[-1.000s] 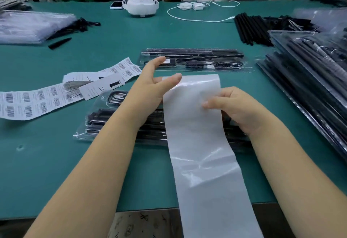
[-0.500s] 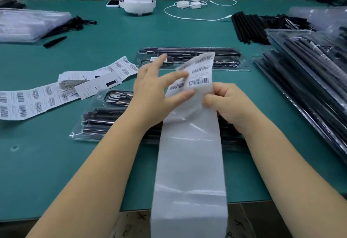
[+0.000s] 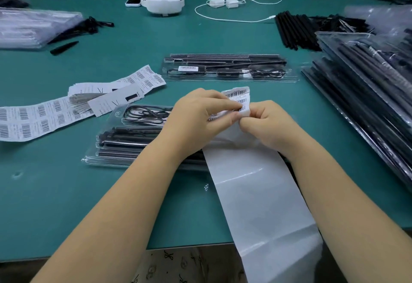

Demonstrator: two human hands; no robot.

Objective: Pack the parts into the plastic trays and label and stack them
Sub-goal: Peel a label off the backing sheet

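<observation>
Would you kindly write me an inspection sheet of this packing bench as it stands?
Surface: green table, no spills seen.
Job's things: label strip over near packed tray; labelled tray behind; tray stack on the right.
Clutter: loose barcode sheets, black rods.
Grips: left hand and right hand both pinch the strip.
Cables: white charger cable.
Surroundings: headset, phone.

Near tray [image 3: 124, 140] (hand-covered) half hidden
</observation>
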